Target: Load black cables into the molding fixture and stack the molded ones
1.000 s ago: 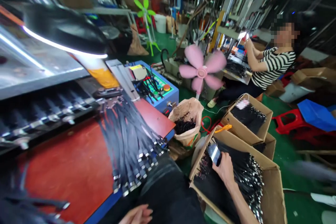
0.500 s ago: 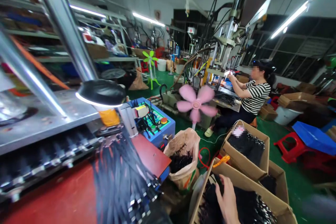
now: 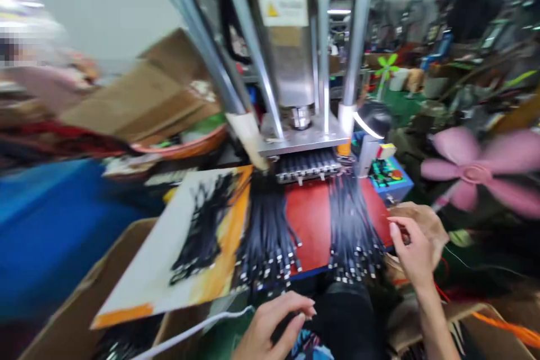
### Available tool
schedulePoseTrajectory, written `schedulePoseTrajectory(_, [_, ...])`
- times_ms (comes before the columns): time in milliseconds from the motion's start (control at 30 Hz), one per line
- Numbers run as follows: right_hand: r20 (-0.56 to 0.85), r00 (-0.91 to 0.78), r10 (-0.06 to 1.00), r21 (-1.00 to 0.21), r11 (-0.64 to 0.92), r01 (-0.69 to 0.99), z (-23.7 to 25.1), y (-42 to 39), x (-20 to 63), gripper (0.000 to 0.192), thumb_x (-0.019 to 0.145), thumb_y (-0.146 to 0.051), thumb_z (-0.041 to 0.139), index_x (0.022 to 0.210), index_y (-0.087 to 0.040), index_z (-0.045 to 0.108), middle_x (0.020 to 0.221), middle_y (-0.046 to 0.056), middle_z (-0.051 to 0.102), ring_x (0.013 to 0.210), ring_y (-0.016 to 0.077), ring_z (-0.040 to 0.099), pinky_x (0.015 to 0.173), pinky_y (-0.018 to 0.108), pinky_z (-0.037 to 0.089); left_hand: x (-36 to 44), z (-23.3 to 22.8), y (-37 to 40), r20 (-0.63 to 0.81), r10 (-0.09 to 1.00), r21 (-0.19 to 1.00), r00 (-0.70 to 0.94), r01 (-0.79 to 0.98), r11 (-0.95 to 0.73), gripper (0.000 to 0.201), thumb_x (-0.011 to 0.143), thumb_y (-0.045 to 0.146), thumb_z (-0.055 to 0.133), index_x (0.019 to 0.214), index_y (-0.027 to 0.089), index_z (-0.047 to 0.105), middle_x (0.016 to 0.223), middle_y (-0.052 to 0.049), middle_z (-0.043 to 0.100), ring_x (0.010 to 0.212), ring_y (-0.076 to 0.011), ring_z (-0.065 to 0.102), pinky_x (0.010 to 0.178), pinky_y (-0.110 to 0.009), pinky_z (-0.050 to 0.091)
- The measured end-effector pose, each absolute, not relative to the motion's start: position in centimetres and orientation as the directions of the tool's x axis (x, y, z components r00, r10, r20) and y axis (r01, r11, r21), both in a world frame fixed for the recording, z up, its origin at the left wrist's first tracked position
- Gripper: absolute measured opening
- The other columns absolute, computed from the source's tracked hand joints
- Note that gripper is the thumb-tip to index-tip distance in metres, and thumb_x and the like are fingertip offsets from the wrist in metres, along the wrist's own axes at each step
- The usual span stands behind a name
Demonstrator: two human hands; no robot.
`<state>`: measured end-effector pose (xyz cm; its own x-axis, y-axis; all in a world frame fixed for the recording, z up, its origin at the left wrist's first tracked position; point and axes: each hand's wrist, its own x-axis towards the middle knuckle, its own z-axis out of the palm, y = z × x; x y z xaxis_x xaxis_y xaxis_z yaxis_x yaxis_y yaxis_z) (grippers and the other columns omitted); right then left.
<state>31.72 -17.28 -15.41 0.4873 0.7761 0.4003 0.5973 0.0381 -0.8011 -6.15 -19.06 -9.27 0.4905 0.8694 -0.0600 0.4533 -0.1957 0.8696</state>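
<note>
1. Two bare hands show at the bottom of the blurred head view. The left hand, at six o'clock, is loosely curled with fingers bent downward over the person's dark-clothed lap; it grasps nothing visible.
2. The right hand, at four o'clock, is raised with fingers spread and released, holding nothing. Its fingertips lie just beside the right edge of the red work surface.
3. The right cable bundle, black leads with metal plug ends, fans toward the person across the red work surface, at nine o'clock from the right hand and near it; contact cannot be confirmed.
4. The left cable bundle lies at twelve o'clock from the left hand, its plug ends hanging over the front edge, apart from that hand.
5. Both bundles run back into the fixture under the press, with its upright steel columns, at twelve o'clock.
6. A white and orange board carrying loose black cables lies at ten o'clock, tilted over a cardboard box.
7. A blue control box stands at two o'clock, beside the press.
8. A pink fan stands at three o'clock, well apart from the work surface.
</note>
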Motion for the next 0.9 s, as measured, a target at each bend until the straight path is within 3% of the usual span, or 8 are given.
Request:
schedulePoseTrajectory(167, [0.321, 0.389, 0.864, -0.837, 0.067, 0.543, -14.8, -11.3, 32.6, 0.038, 0.096, -0.056, 0.062, 0.106, -0.023, 0.076, 0.104, 0.009, 0.078, 0.092, 0.0254, 0.072, 0.082, 0.037, 0.057, -7.4, -8.8, -18.2, -0.077, 0.948, 0.876, 0.309, 0.475, -0.083, 0.032, 0.103, 0.048, 0.056, 0.112, 0.029, 0.080, 0.098, -0.005, 0.083, 0.094, -0.0234, 0.078, 0.099, -0.036, 0.061])
schedulePoseTrajectory(367, [0.145, 0.407, 0.902, -0.875, -0.075, 0.478, -17.5, -7.8, 33.3, 0.048, 0.089, -0.065, 0.065, 0.104, -0.020, 0.077, 0.099, 0.010, 0.081, 0.085, 0.0252, 0.073, 0.080, 0.037, 0.057, -9.3, -9.0, -14.4, 0.068, 0.994, 0.866, 0.084, 0.490, -0.101, 0.030, 0.102, 0.045, 0.059, 0.116, 0.026, 0.079, 0.103, -0.005, 0.082, 0.096, -0.0232, 0.078, 0.093, -0.032, 0.062])
schedulePoseTrajectory(533, [0.097, 0.454, 0.886, -0.872, -0.144, 0.467, -18.6, -8.3, 33.6, 0.051, 0.091, -0.066, 0.063, 0.108, -0.020, 0.077, 0.106, 0.011, 0.081, 0.089, 0.0260, 0.074, 0.080, 0.035, 0.057, -10.4, -9.2, -11.5, 0.166, 0.980, 0.878, -0.107, 0.469, -0.098, 0.033, 0.101, 0.045, 0.060, 0.116, 0.022, 0.077, 0.102, -0.008, 0.082, 0.092, -0.0232, 0.079, 0.090, -0.032, 0.064])
schedulePoseTrajectory(900, [0.076, 0.477, 0.876, -0.837, -0.204, 0.507, -18.5, -8.3, 33.7, 0.053, 0.089, -0.070, 0.063, 0.103, -0.022, 0.080, 0.105, 0.012, 0.082, 0.090, 0.0288, 0.076, 0.074, 0.035, 0.059, -10.6, -10.3, -8.8, 0.137, 0.988, 0.888, -0.073, 0.450, -0.090, 0.030, 0.102, 0.042, 0.060, 0.118, 0.022, 0.075, 0.100, -0.006, 0.081, 0.088, -0.0207, 0.079, 0.086, -0.028, 0.064])
